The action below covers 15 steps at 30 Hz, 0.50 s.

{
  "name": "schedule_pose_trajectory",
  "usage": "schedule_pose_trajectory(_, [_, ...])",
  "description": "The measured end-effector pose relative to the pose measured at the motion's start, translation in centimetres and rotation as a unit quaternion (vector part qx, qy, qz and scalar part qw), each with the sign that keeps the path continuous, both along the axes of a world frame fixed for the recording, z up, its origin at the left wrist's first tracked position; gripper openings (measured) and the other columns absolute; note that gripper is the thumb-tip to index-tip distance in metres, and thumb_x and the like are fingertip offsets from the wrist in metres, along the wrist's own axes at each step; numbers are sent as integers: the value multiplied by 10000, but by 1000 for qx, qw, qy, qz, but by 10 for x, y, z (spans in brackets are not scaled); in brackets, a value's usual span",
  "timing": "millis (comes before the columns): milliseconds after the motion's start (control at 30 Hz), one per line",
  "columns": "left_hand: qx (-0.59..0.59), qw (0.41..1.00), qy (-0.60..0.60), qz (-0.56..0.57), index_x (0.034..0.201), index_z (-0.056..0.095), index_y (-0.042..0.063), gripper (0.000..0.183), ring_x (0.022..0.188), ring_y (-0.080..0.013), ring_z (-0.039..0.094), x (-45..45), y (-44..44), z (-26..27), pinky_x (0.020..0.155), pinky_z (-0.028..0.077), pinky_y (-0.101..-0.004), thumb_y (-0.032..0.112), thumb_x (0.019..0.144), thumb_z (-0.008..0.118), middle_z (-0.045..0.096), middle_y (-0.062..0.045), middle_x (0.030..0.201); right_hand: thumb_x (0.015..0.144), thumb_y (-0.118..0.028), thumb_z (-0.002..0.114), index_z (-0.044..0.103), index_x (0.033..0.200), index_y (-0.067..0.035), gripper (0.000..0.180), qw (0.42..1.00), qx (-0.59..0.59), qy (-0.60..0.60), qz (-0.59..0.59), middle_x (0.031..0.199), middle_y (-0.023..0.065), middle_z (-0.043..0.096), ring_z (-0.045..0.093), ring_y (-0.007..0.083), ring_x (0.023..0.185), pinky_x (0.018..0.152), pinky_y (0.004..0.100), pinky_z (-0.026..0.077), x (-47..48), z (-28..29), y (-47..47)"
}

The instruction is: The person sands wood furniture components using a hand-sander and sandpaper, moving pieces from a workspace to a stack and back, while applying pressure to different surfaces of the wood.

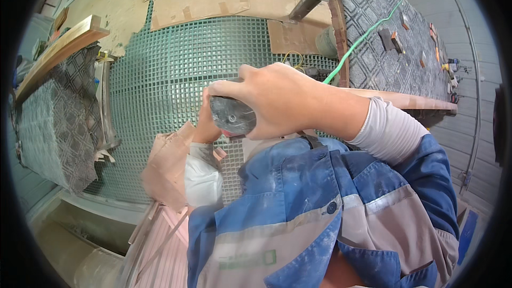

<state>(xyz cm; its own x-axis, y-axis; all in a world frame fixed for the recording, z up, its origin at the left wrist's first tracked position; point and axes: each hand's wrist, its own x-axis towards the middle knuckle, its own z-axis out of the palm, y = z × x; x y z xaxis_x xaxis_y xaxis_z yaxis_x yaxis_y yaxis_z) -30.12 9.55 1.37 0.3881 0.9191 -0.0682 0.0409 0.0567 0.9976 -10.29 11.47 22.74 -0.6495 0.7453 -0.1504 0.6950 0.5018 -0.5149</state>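
Observation:
My right hand (276,104) is wrapped over the rounded end of a dusty black power tool (232,114), which has a red part low on its body. My left hand (206,118) grips the tool's far left side; its fingers are partly hidden behind the housing. Both hands are close before my chest, above a green floor grating (180,64). Beside my left forearm is a blurred brownish piece (166,164), of a material I cannot make out. Below the tool shows a small pinkish block (219,153). The tool's working end is hidden.
A green hose (360,42) crosses the carpet-covered bench (372,64) at right, where small blocks lie. Cardboard sheets (200,4) cover the grating's far side. At left, a wooden beam (60,54) rests over another carpeted stand (52,128). A bucket (327,43) stands beyond my right hand.

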Motion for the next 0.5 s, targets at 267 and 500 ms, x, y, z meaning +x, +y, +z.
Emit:
schedule_pose_trajectory(267, [21, 999, -28, 32, 1324, 440, 83, 818, 1230, -246, 567, 5, -4, -3, 1041, 475, -369, 83, 658, 915, 572, -115, 1323, 757, -474, 809, 576, 1254, -183, 622, 999, -8, -28, -45, 834, 207, 634, 672, 389, 741, 664, 448, 551, 18, 11, -12])
schedule_pose_trajectory(500, [-193, 955, -226, 3, 1344, 440, 24, 812, 1138, -224, 617, 7, 5, 18, 987, 510, -370, 153, 701, 919, 561, -154, 1324, 652, -267, 810, 532, 1347, -163, 756, 998, -22, -53, -25, 926, 213, 637, 663, 424, 814, 735, 466, 552, -37, 3, 2])
